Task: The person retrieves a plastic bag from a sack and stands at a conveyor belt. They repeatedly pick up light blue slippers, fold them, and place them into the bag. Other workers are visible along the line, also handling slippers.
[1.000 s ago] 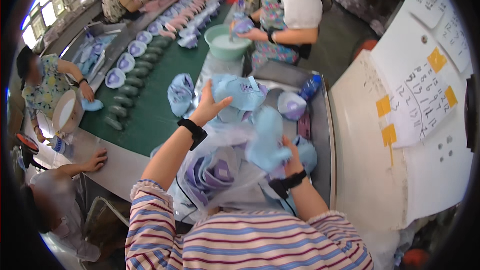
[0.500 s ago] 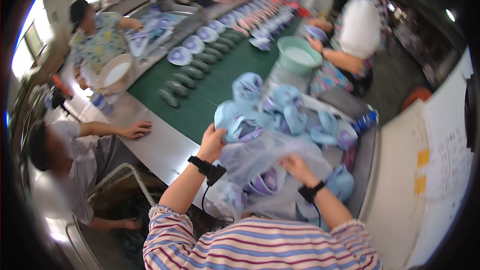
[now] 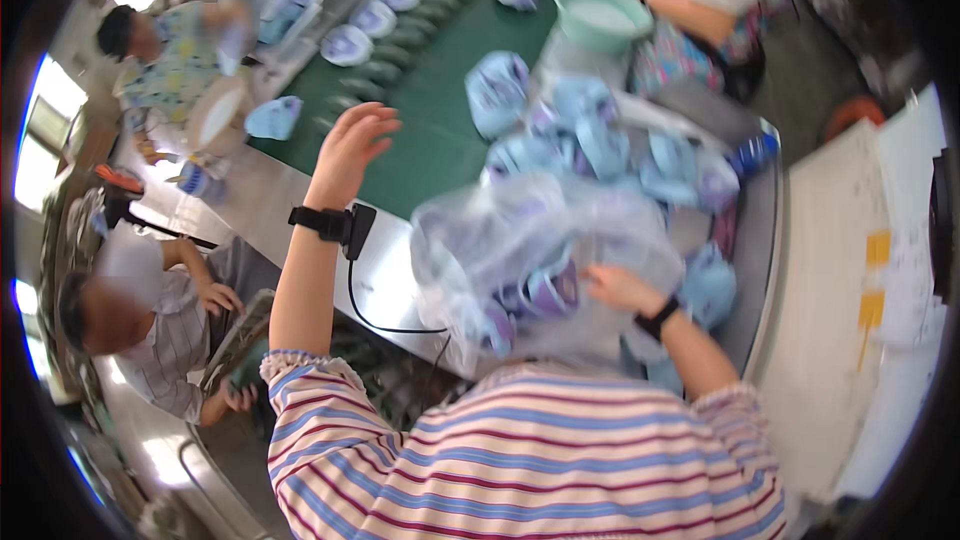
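Observation:
My left hand is raised over the near edge of the green belt, its fingers apart and nothing in them. Beyond it, at the belt's left edge, is a light blue shoe upper; whether it lies there or is in the air I cannot tell. A clear plastic bag lies in front of me with purple and blue shoe uppers showing in its mouth. At the bag's right side my right hand appears to pinch the film, though blur softens the fingertips. More blue uppers are heaped behind the bag.
Rows of dark and white-purple shoe parts line the green belt. A mint-green basin stands by a co-worker at the right. Two co-workers sit along the left side, one beside a tan basin. A pale board borders the right.
My left hand has let go of a blue upper and swung left and up. The upper now shows at the belt's left edge. The seated person's hand has left the table edge.

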Action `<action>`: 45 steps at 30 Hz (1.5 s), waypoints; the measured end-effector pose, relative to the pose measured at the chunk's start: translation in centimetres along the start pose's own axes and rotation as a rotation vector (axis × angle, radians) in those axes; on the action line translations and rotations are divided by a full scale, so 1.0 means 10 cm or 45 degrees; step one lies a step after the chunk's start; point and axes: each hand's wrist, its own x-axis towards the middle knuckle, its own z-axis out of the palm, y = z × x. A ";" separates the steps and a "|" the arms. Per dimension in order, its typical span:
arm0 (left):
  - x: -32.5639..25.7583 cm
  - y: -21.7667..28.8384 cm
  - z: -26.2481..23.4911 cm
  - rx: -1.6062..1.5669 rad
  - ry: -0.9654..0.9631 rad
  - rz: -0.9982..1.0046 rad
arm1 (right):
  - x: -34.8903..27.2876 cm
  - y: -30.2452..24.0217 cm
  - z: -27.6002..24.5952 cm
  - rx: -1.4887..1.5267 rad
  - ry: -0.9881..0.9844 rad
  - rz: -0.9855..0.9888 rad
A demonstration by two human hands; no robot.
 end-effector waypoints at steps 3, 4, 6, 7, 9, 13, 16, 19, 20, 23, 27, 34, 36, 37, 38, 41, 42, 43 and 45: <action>-0.67 -0.36 0.84 0.328 -0.946 -0.284 | -0.06 0.07 0.00 -0.189 -0.005 0.145; -0.87 -0.55 1.03 0.500 -1.231 -0.268 | -0.13 0.01 0.01 -0.245 -0.095 0.204; -1.18 -0.83 1.28 0.760 -1.432 -0.046 | -0.19 -0.15 -0.14 -0.386 -0.262 0.304; -1.22 -0.98 1.35 0.992 -1.268 0.181 | -0.22 -0.15 -0.19 -0.393 -0.342 0.288; -1.23 -1.23 1.45 1.409 -0.871 0.617 | -0.35 -0.13 -0.12 -0.392 -0.511 0.252; -0.82 -1.25 1.57 0.986 -0.670 -0.524 | -0.48 -0.13 0.03 -0.353 -0.661 0.163; -0.75 -1.48 1.66 1.209 -0.924 -0.643 | -0.30 -0.28 -0.06 0.127 -0.207 0.264; -0.99 -1.55 1.95 0.779 -1.066 -0.364 | -0.16 -0.50 -0.30 0.838 -0.216 0.553; -1.08 -1.44 2.07 0.391 -1.113 -0.322 | -0.12 -0.30 -0.19 0.691 -0.022 0.461; -1.23 -1.43 2.12 0.612 -1.450 -0.563 | -0.11 0.14 0.15 0.446 0.240 0.222; -1.25 -1.51 1.98 0.838 -1.542 -0.350 | -0.19 0.22 0.29 0.347 0.140 0.241; -0.98 -0.95 1.86 0.364 -1.137 -0.330 | -0.64 -0.09 -0.67 0.701 -0.035 0.006; -1.00 -0.81 1.79 0.146 -1.096 -0.270 | -0.74 -0.47 -1.10 1.047 0.060 -0.184; -0.99 -0.76 1.83 0.078 -1.081 -0.253 | -0.71 -0.56 -1.18 1.231 0.118 -0.308; -1.01 -0.76 1.87 0.003 -1.057 -0.254 | -0.62 -0.69 -1.27 1.057 0.242 -0.373; -0.98 -0.64 2.17 -0.483 -0.793 -0.329 | -0.33 -0.78 -1.19 0.918 0.780 -0.288; -0.98 -0.49 2.26 -0.744 -0.712 -0.309 | -0.29 -0.82 -1.19 0.877 0.908 -0.320; -0.92 -0.53 2.21 -0.706 -0.572 -0.251 | -0.28 -0.94 -1.20 0.789 0.979 -0.232; -0.91 -0.57 2.07 -0.746 -0.438 -0.191 | -0.31 -1.03 -1.17 0.881 0.980 -0.145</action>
